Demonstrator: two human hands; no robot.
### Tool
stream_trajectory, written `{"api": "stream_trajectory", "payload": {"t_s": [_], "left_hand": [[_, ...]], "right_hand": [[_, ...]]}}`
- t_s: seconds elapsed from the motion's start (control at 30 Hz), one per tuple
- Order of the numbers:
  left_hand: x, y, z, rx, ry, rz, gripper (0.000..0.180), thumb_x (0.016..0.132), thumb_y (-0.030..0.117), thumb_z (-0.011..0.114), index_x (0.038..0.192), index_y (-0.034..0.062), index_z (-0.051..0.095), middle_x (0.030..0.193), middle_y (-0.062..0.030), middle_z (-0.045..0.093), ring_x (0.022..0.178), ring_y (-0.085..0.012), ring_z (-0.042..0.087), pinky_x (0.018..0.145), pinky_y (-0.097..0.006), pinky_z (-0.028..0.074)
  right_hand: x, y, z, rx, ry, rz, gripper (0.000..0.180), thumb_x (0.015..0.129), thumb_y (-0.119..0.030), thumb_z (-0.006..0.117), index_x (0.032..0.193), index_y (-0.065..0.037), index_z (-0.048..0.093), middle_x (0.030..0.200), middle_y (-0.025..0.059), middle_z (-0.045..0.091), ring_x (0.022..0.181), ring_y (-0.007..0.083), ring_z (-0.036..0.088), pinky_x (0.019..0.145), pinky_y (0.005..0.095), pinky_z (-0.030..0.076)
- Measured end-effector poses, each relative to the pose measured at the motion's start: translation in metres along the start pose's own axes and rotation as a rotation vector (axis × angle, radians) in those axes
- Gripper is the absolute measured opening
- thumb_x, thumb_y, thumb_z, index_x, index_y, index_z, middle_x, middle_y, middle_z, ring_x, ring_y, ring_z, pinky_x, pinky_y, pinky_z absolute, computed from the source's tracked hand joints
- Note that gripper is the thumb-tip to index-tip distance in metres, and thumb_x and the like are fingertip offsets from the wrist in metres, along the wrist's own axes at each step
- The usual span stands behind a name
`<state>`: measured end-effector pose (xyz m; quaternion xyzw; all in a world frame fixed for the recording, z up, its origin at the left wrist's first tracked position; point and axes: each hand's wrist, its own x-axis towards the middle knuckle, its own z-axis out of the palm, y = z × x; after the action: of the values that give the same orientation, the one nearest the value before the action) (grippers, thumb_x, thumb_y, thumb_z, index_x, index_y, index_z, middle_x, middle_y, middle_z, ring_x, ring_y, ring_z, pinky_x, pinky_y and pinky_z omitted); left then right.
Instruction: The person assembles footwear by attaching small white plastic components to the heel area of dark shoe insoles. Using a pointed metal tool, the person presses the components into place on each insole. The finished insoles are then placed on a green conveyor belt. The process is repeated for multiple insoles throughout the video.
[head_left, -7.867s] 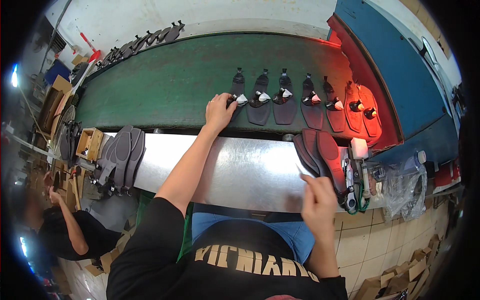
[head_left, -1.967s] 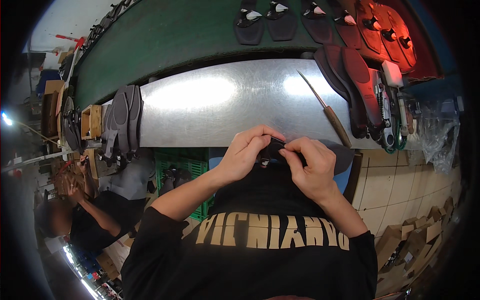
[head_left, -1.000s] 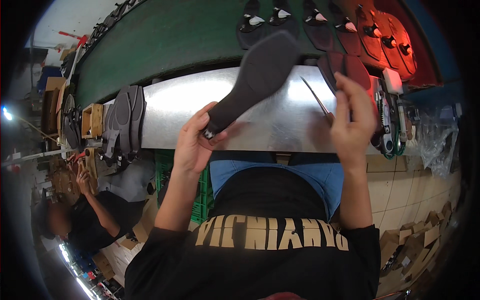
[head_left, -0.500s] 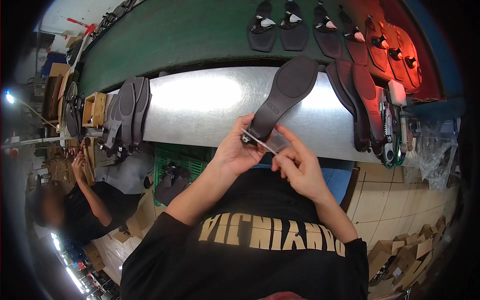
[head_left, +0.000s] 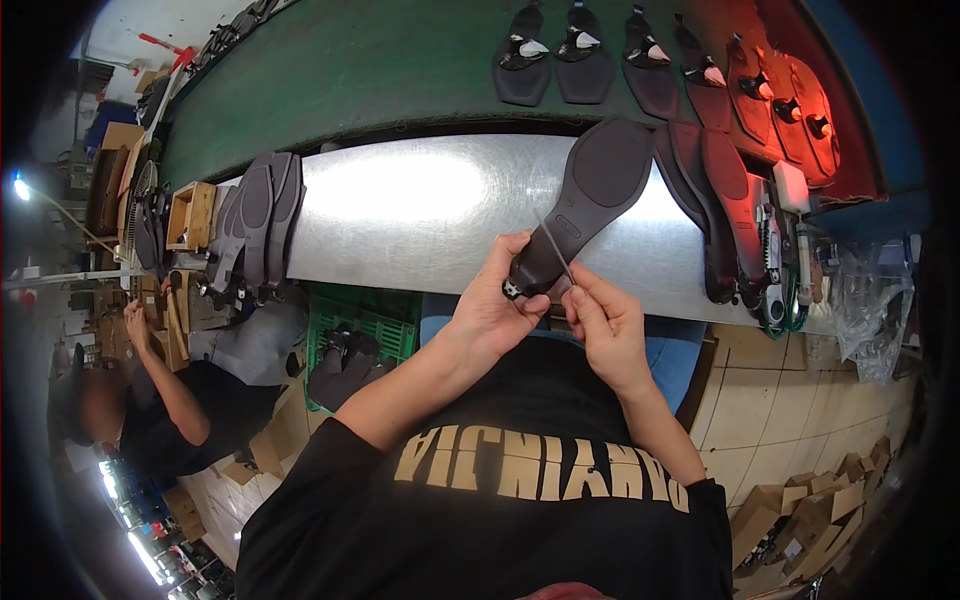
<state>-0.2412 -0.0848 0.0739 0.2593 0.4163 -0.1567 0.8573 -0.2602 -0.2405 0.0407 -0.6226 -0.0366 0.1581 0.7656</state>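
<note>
My left hand (head_left: 492, 312) grips the heel end of a dark sandal (head_left: 606, 180), whose underside faces up and whose toe points away to the right. A small pale patch shows at the heel beside my fingers. Pinched in my right hand (head_left: 612, 335) is a thin, straight grey tool (head_left: 556, 247), which slants up and left across the narrow part of the sole. I cannot make out its exact kind or whether its tip touches the sole.
A metal worktop (head_left: 400, 215) lies ahead, with dark soles (head_left: 258, 225) stacked left and more (head_left: 730, 190) right. Beyond, sandals (head_left: 585, 60) lie on a green conveyor belt (head_left: 330, 85). A green crate (head_left: 400, 330) stands below. Another person (head_left: 190, 410) sits at left.
The sandal has shifted slightly right. The thin tool has swung from lying across the heel to slanting up over the sole, and my right hand has closed in on the sandal.
</note>
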Motion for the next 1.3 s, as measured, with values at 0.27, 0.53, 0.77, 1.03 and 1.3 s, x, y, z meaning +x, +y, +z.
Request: {"api": "stream_trajectory", "payload": {"t_s": [0.27,0.53,0.77,1.03,1.3], "left_hand": [[0.006,0.005,0.002,0.379,-0.198,0.419,0.045,0.098,0.045,0.046,0.09,0.003,0.06,0.076,-0.006,0.062,0.059,-0.0106,0.052,0.049,-0.022,0.038],[0.014,0.002,0.005,0.468,-0.243,0.776,0.07,0.1,0.056,0.028,0.078,-0.0009,0.062,0.068,-0.0101,0.064,0.061,-0.0128,0.06,0.06,-0.025,0.049],[0.01,0.009,0.002,0.552,-0.306,0.89,0.081,0.1,0.058,0.017,0.069,-0.0005,0.062,0.069,-0.0105,0.065,0.063,-0.0137,0.06,0.064,-0.024,0.049],[0.006,0.018,0.001,0.657,-0.317,0.827,0.094,0.093,0.07,0.001,0.071,0.0007,0.061,0.068,-0.0107,0.065,0.064,-0.0154,0.06,0.067,-0.025,0.048],[0.016,0.023,0.0,0.347,-0.322,0.518,0.074,0.093,0.069,0.027,0.071,0.0058,0.058,0.067,-0.0081,0.062,0.06,-0.0154,0.058,0.062,-0.027,0.049]], "right_hand": [[-0.004,-0.019,-0.006,0.254,-0.156,0.239,0.041,0.099,-0.011,0.046,0.138,-0.003,0.039,0.071,0.0021,0.053,0.052,0.0048,0.045,0.043,0.0169,0.034],[-0.005,-0.021,0.007,0.41,-0.192,0.348,0.041,0.098,-0.012,0.05,0.137,-0.006,0.038,0.07,0.0038,0.053,0.051,0.005,0.045,0.042,0.0166,0.032],[0.005,-0.031,-0.011,0.736,-0.209,0.375,0.035,0.098,-0.014,0.05,0.129,0.002,0.046,0.071,0.0058,0.053,0.049,0.0089,0.046,0.041,0.02,0.034],[0.001,-0.024,0.006,-0.729,0.066,-0.509,0.015,0.082,0.005,0.06,0.096,0.002,0.064,0.078,0.013,0.063,0.065,0.0259,0.063,0.058,0.0345,0.049],[-0.013,-0.034,0.018,-0.707,-0.104,-0.575,0.016,0.08,0.006,0.061,0.095,0.001,0.062,0.077,0.0139,0.062,0.065,0.0299,0.062,0.058,0.0353,0.049]]}}
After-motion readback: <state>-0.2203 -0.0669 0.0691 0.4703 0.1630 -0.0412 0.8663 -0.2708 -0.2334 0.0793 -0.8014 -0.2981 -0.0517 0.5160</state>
